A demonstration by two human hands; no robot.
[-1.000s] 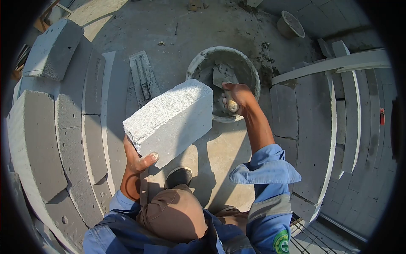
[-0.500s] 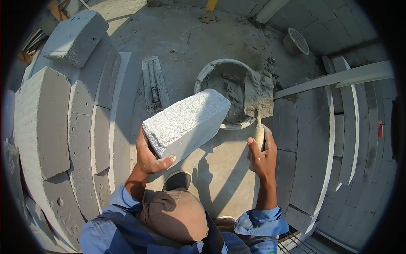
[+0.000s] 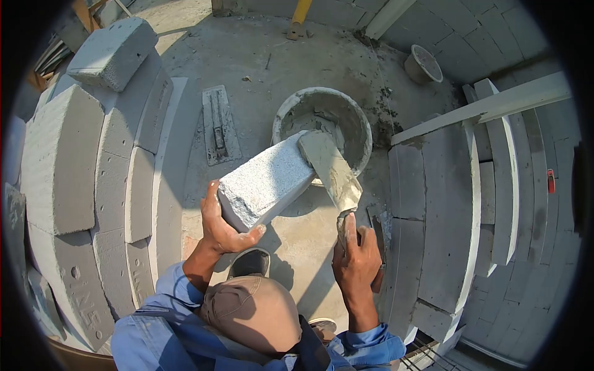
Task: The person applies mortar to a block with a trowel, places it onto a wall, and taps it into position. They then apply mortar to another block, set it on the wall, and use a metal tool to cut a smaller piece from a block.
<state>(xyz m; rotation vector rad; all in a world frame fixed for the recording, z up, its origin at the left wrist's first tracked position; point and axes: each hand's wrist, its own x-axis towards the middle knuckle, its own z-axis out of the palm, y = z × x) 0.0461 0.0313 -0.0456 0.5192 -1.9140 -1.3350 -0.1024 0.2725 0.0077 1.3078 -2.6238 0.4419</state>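
Stacked blocks (image 3: 65, 167) border the concrete floor (image 3: 216, 62) at left. Left hand (image 3: 226, 230) grasps a pale, rough-topped block (image 3: 266, 176) before the mortar tub (image 3: 367, 139); right hand (image 3: 359, 260) grips a mortar-smeared trowel (image 3: 334, 173) at the block's far end. Grey masonry (image 3: 448, 216) stands right.

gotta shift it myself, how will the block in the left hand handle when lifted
The block is probably light for its size: the left hand alone supports it near one end. Its straight edges suggest it is stiff. The chipped end near that hand hints that it may crumble if knocked.
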